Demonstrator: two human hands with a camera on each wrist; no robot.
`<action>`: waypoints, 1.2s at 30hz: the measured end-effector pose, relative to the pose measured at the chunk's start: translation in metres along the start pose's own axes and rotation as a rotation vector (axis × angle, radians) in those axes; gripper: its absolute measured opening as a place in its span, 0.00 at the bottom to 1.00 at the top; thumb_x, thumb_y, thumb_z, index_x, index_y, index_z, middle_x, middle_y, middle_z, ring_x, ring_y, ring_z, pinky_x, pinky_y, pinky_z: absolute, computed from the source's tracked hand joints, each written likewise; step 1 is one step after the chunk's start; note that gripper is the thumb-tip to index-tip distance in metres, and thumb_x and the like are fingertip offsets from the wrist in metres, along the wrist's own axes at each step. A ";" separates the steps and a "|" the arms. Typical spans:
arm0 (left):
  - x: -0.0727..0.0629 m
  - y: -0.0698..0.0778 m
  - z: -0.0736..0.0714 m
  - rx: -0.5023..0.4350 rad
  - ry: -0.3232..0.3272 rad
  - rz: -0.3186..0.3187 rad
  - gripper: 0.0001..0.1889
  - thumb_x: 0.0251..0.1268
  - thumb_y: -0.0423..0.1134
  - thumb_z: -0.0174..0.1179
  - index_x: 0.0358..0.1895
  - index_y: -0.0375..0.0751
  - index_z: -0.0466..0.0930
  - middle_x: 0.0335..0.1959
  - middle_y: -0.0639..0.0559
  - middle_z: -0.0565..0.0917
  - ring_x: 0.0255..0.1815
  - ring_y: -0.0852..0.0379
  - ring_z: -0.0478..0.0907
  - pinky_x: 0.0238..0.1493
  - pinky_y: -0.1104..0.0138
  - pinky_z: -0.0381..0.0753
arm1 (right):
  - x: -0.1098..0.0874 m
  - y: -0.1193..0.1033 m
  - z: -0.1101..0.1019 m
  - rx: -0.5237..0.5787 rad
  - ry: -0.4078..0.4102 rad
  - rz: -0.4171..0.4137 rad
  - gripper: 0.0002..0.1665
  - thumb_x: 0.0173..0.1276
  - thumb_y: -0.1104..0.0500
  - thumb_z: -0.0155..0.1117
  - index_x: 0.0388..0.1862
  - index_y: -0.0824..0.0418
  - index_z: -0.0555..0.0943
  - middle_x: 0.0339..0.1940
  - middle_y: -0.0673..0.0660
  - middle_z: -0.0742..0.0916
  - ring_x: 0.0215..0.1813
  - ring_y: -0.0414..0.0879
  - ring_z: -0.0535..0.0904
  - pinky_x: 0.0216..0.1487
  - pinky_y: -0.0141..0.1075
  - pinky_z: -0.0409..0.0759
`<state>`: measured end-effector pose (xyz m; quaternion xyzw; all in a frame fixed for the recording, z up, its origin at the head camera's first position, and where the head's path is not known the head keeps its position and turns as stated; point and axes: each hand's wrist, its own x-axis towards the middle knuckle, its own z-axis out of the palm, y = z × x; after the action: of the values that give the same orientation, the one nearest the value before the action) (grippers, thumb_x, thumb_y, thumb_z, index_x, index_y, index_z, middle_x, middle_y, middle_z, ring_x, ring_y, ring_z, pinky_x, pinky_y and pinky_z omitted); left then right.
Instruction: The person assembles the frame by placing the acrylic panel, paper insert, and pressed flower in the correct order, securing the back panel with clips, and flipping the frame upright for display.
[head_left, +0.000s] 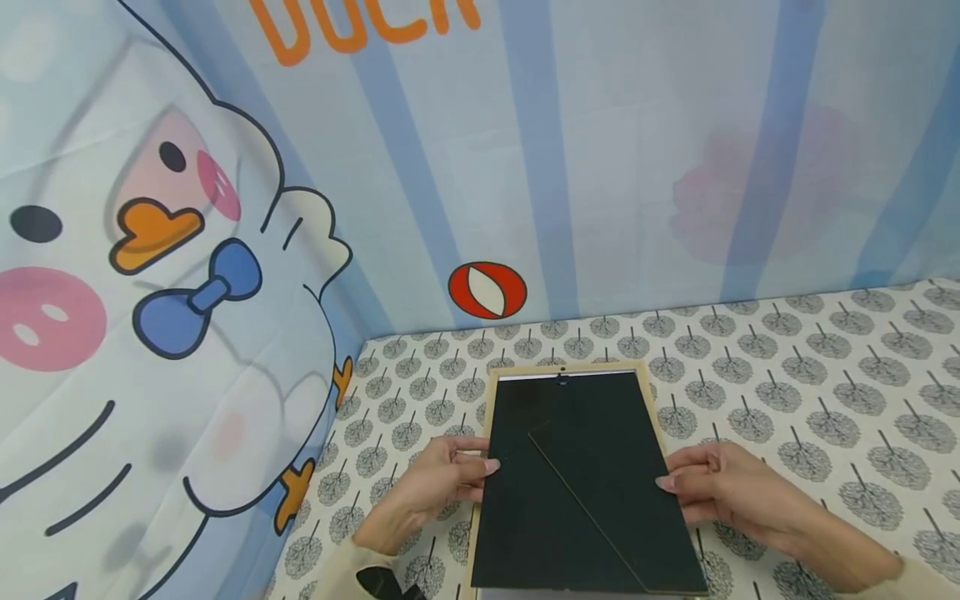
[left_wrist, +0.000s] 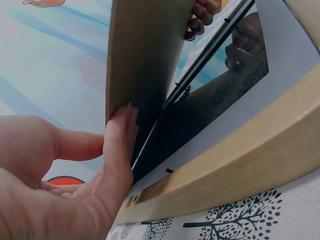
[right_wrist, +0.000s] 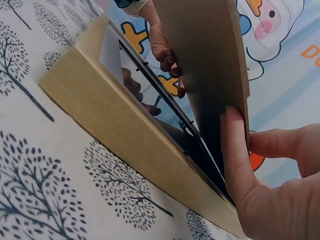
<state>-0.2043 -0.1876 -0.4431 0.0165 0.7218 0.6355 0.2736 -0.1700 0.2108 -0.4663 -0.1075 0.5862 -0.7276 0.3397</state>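
A black backing board (head_left: 585, 483) with a diagonal seam is tilted up over a light wooden picture frame (head_left: 525, 370) on the table. My left hand (head_left: 435, 483) pinches the board's left edge between thumb and fingers. On the opposite edge, my right hand (head_left: 738, 492) pinches it the same way. Both wrist views show a wedge-shaped gap between the board and the wooden frame (left_wrist: 240, 142). Inside the frame lies a glossy dark panel (left_wrist: 215, 95) that mirrors a hand and the tree pattern, with a white border (left_wrist: 285, 55) around it. Small dark tabs line the inner rim.
A white cloth (head_left: 810, 400) printed with grey trees covers the table. Behind it hangs a blue striped backdrop (head_left: 622, 167), with a large cartoon duck (head_left: 247, 400) on the left side and a red and white ball (head_left: 487, 290) printed low down.
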 end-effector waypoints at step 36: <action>0.004 -0.011 -0.004 0.011 0.066 -0.017 0.22 0.74 0.31 0.62 0.65 0.21 0.74 0.35 0.48 0.89 0.30 0.62 0.88 0.35 0.72 0.90 | 0.005 -0.001 0.013 -0.159 0.267 0.136 0.43 0.76 0.60 0.68 0.76 0.81 0.58 0.40 0.55 0.86 0.36 0.43 0.84 0.40 0.37 0.91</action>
<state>-0.2061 -0.1916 -0.4547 -0.0090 0.7341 0.6292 0.2552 -0.1671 0.1974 -0.4624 0.0037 0.6877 -0.6622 0.2976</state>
